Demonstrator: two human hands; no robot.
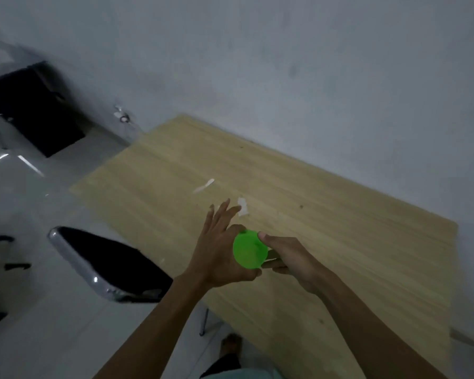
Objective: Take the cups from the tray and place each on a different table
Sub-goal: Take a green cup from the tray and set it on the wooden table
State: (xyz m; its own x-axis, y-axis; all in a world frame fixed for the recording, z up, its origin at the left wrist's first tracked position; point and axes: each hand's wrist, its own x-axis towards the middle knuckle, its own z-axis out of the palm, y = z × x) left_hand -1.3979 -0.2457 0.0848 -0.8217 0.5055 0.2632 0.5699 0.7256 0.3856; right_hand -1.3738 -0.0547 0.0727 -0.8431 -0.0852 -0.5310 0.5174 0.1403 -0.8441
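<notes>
Over the near part of a pale wooden table (298, 203), both hands meet around a bright green plastic cup (249, 249). The left hand (219, 250) touches the cup's left side with its thumb under the near rim, and its fingers are spread and pointing away toward the far wall. The right hand (288, 255) grips the cup from the right, thumb laid along the top edge and fingers curled under it. The cup is held in the air above the tabletop, its round face turned toward the camera; whether that face is the mouth or the base cannot be told through the blur. No writing or label can be read on it.

The table runs along a plain grey-white wall (285, 64), its grain streaked lengthwise. Two small white scraps (203, 186) lie on the wood beyond the hands. To the left, a chair with a black seat and a chrome frame (104, 263) stands on a glossy light tiled floor (30, 318). At the far left sits a dark desk or cabinet (30, 105). A bare foot (231, 344) shows at the near edge.
</notes>
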